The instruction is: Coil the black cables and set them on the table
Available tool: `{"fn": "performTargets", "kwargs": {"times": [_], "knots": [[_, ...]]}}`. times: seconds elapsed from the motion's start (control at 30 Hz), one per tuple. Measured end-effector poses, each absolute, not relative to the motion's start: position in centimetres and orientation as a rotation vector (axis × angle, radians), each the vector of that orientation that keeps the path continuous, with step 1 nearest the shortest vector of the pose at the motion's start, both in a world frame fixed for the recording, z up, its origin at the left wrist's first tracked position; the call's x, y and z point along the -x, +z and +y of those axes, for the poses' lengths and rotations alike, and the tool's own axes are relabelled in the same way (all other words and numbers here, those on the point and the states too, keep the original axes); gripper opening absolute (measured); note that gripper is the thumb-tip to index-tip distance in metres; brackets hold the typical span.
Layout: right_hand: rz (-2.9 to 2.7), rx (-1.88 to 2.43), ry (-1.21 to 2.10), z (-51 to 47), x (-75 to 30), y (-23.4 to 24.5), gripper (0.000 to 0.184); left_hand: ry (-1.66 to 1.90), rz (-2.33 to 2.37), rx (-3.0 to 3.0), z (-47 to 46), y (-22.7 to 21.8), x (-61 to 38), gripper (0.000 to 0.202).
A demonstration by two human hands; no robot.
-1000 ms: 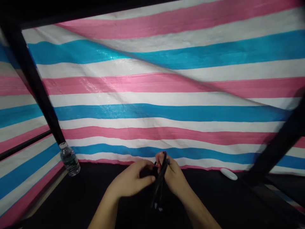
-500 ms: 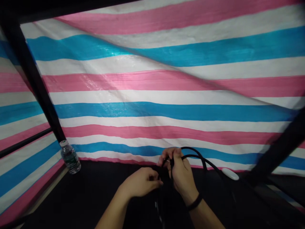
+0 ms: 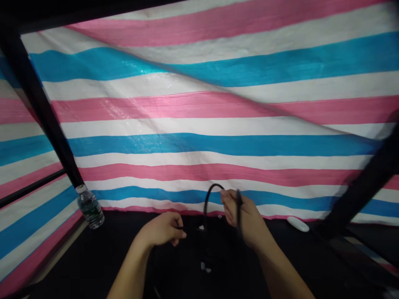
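A black cable (image 3: 206,205) arches up from the dark table and runs into my right hand (image 3: 245,209), whose fingers are closed round it. Another stretch of it, smeared by motion, passes in front of that hand. To the left, my left hand (image 3: 168,229) is pinched low over the table on a thin black piece of cable that shows at the fingertips. Whether both hands hold one and the same cable I cannot tell. Small white tags (image 3: 204,267) lie between my forearms, too dim to make out.
On the left a clear water bottle (image 3: 90,207) with a white cap stands by a black frame post (image 3: 46,108). A white oval object, like a computer mouse (image 3: 298,224), lies at the right. Striped pink, white and blue sheeting (image 3: 199,143) hangs behind the black tabletop (image 3: 121,236).
My hands have moved apart, the left one leftward and the right one rightward. The cable loop that reached right of my right hand now arches to its left.
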State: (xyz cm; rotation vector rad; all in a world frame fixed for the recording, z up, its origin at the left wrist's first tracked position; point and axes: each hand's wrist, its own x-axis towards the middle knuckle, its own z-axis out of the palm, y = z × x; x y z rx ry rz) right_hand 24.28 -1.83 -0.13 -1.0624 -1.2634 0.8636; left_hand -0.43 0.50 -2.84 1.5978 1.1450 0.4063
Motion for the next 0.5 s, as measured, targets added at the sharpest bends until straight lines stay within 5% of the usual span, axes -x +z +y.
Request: {"fn": "performTargets", "kwargs": {"times": [0.5], "knots": [[-1.997,0.955,0.621,-3.4,-21.4,0.5,0.017,0.881,0.799,-1.33,-2.1,1.3,-1.7,0.03]]}}
